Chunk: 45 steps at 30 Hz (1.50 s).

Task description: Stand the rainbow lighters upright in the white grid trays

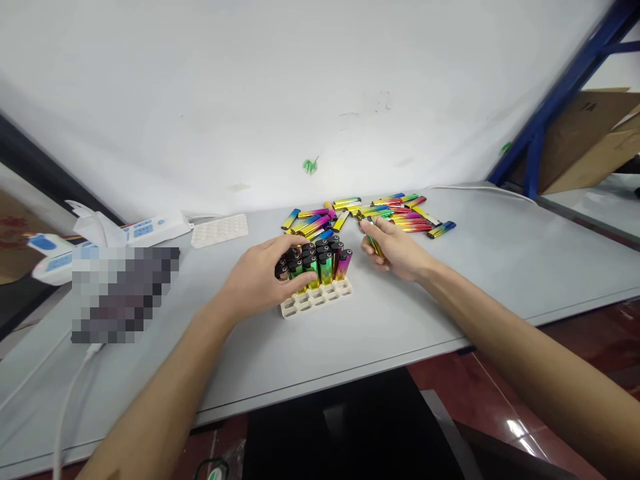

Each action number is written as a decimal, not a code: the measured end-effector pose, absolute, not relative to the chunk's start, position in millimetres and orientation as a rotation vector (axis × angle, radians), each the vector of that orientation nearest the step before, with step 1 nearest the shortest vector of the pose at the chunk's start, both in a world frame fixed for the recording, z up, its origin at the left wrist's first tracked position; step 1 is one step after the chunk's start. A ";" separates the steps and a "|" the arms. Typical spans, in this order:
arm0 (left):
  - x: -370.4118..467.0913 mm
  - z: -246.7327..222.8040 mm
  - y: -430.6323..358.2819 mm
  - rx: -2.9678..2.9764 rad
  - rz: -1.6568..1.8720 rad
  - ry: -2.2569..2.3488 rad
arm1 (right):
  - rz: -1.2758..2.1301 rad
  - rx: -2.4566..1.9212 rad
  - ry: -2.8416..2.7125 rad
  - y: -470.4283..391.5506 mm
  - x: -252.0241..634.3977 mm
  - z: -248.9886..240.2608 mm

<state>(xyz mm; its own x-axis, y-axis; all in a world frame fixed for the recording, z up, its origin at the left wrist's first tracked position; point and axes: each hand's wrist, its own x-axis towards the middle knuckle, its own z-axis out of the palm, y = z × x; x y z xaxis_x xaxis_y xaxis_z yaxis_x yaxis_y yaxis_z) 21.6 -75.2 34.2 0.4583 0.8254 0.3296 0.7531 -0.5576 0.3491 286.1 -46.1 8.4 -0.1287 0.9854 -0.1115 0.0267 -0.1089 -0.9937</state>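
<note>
Several shiny, colour-graded lighters (pixel 326 267) stand upright with black tops in a white holed tray (pixel 317 301). My left hand (pixel 263 277) is curled around the left part of this group, thumb along the front and fingers over the far side. Its fingertips are partly hidden behind the lighters. To the right of the tray, my right hand (pixel 393 247) is closed on a green-and-yellow lighter (pixel 375 248), just in front of the pile. Loose metallic lighters (pixel 313 223) in yellow, blue, pink, red and green lie heaped near the wall.
Another white holed tray (pixel 220 231) lies left of the pile. Power strips (pixel 150 228) and a pixelated dark object (pixel 125 293) with a white cable (pixel 75 380) occupy the left side. The grey table (pixel 320 360) ends at its front edge; cardboard boxes (pixel 585 140) stand at right.
</note>
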 end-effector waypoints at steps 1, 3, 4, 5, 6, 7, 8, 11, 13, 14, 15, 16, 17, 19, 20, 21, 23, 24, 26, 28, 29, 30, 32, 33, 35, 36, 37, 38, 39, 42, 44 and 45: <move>21.7 34.2 -75.2 2.548 0.705 1.391 | 1.397 -1.222 -1.265 -46.2 285.6 8.3; 21.8 34.2 -75.2 2.545 0.704 1.394 | 1.425 -1.201 -1.246 -45.1 285.8 8.0; 21.8 34.3 -75.1 2.545 0.706 1.394 | 1.434 -1.202 -1.230 -44.3 286.2 7.8; 21.9 34.5 -75.1 2.546 0.707 1.395 | 1.441 -1.208 -1.212 -43.5 286.7 7.8; 21.9 34.6 -75.1 2.549 0.708 1.394 | 1.444 -1.214 -1.192 -42.8 287.2 8.0; 21.9 34.7 -75.1 2.552 0.709 1.394 | 1.441 -1.222 -1.173 -42.4 287.4 8.5; 22.0 34.8 -75.2 2.554 0.710 1.395 | 1.433 -1.230 -1.155 -42.3 287.5 9.2; 22.1 35.1 -75.6 2.550 0.703 1.401 | 1.413 -1.245 -1.125 -43.4 286.2 11.6; 22.3 35.3 -76.0 2.544 0.706 1.402 | 1.399 -1.245 -1.122 -44.3 285.2 12.3; 22.3 35.3 -76.1 2.544 0.707 1.402 | 1.395 -1.243 -1.123 -44.5 284.9 12.3; 22.3 35.3 -76.1 2.544 0.709 1.402 | 1.393 -1.240 -1.126 -44.5 284.7 12.1; 22.2 35.2 -76.1 2.546 0.710 1.402 | 1.391 -1.239 -1.131 -44.3 284.7 11.7; 22.0 34.9 -76.0 2.549 0.707 1.401 | 1.389 -1.240 -1.136 -44.0 284.8 11.4; 21.5 34.2 -75.7 2.557 0.704 1.400 | 1.386 -1.244 -1.141 -43.5 285.2 10.9; 21.2 33.8 -75.5 2.560 0.705 1.398 | 1.386 -1.245 -1.141 -43.4 285.4 10.8; 20.9 33.5 -75.3 2.562 0.708 1.394 | 1.388 -1.245 -1.142 -43.5 285.5 10.9; 20.4 33.0 -75.0 2.564 0.718 1.386 | 1.396 -1.239 -1.149 -43.9 285.5 11.2; 20.4 32.9 -74.9 2.564 0.722 1.384 | 1.396 -1.235 -1.157 -44.3 285.4 11.3; 20.4 33.0 -74.7 2.564 0.722 1.385 | 1.392 -1.235 -1.175 -45.0 285.0 11.3; 20.7 33.1 -74.4 2.562 0.722 1.389 | 1.389 -1.239 -1.183 -45.3 284.6 10.9; 20.9 33.2 -74.3 2.560 0.723 1.387 | 1.389 -1.239 -1.185 -45.3 284.5 10.6; 21.1 33.1 -74.3 2.560 0.725 1.385 | 1.390 -1.236 -1.188 -45.2 284.5 10.2; 21.5 33.0 -74.2 2.560 0.728 1.382 | 1.389 -1.225 -1.197 -44.8 284.8 9.3; 21.7 33.0 -74.2 2.561 0.729 1.382 | 1.389 -1.221 -1.206 -44.6 285.1 8.9; 21.7 32.9 -74.2 2.563 0.737 1.379 | 1.391 -1.224 -1.228 -44.4 285.4 8.0; 21.6 32.8 -74.2 2.564 0.742 1.377 | 1.391 -1.230 -1.242 -44.5 285.4 7.6; 21.4 32.6 -74.2 2.566 0.746 1.372 | 1.388 -1.238 -1.260 -44.8 285.2 7.4; 21.0 32.4 -74.0 2.570 0.750 1.368 | 1.383 -1.246 -1.280 -45.3 284.7 7.2; 20.7 32.2 -73.8 2.574 0.753 1.363 | 1.377 -1.247 -1.302 -46.2 284.1 7.3; 19.7 31.3 -72.9 2.582 0.766 1.352 | 1.352 -1.167 -1.436 -50.1 281.7 7.9; 19.4 30.7 -72.4 2.582 0.779 1.343 | 1.303 -1.119 -1.605 -53.1 280.3 8.3; 19.3 30.6 -72.3 2.583 0.785 1.337 | 1.258 -1.116 -1.702 -54.5 279.7 8.4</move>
